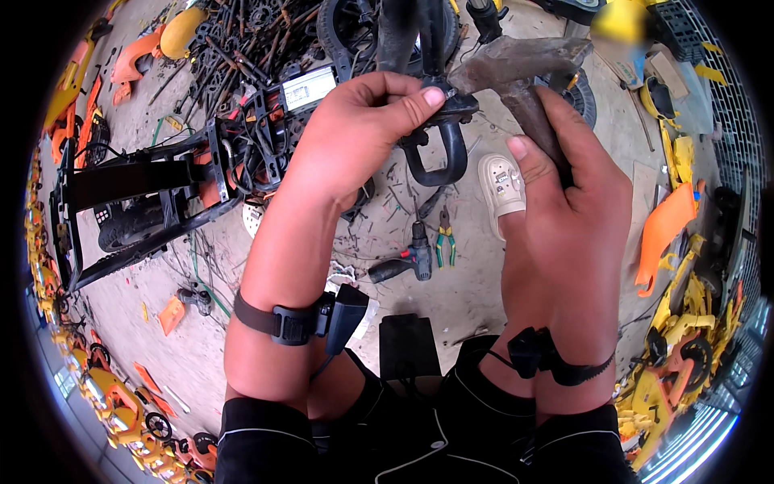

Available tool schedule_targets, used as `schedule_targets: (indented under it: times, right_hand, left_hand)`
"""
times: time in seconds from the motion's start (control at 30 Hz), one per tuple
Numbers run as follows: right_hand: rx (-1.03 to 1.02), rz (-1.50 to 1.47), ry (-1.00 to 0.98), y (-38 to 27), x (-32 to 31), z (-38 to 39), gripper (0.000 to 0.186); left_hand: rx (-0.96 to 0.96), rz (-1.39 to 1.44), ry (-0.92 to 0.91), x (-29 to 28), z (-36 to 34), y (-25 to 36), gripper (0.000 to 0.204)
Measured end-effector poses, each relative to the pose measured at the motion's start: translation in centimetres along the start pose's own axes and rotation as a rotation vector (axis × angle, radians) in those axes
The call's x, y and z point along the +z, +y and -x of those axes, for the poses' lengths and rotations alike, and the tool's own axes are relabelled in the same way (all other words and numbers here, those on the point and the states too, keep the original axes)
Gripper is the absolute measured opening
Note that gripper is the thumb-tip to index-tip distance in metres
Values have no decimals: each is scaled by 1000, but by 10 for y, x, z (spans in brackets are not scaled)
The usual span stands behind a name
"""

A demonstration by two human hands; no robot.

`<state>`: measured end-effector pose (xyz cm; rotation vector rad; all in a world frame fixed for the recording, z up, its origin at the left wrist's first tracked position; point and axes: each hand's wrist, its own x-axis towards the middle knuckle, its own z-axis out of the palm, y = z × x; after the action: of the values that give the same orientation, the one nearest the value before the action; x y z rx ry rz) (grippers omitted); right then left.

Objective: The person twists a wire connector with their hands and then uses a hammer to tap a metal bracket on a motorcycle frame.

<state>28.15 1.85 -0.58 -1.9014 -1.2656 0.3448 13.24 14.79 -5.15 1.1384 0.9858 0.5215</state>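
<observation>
My right hand (pixel 580 198) is wrapped round the handle of a worn, rusty hammer (pixel 520 64), its head level with my left fingertips. Thumb and fingers of my left hand (pixel 351 125) are pinched at a dark metal joint (pixel 458 106) on a stripped black vehicle frame (pixel 133 184). A small bit of bare metal shows at the thumb tip; what it belongs to is unclear. Below that joint hangs a black U-shaped metal loop (pixel 442 174). Cables and a silver box (pixel 310 89) sit on the frame beside my left wrist.
On the concrete between my feet lie a cordless power tool (pixel 420 252) and green-and-yellow pliers (pixel 445 239). Another power tool (pixel 194 300) lies to the left. Dark metal parts (pixel 250 36) are heaped at the back. Orange and yellow panels (pixel 667 234) line both sides.
</observation>
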Motion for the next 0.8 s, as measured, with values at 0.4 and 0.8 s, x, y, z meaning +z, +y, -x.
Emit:
schedule_targets:
  times: [0.4, 0.8]
  right_hand:
    - [7, 185, -66, -17, 6, 9, 36]
    - [-12, 66, 35, -31, 0, 9, 39]
  left_hand:
    - [-34, 103, 79, -23, 8, 1, 29]
    - [29, 74, 70, -31, 17, 6, 29]
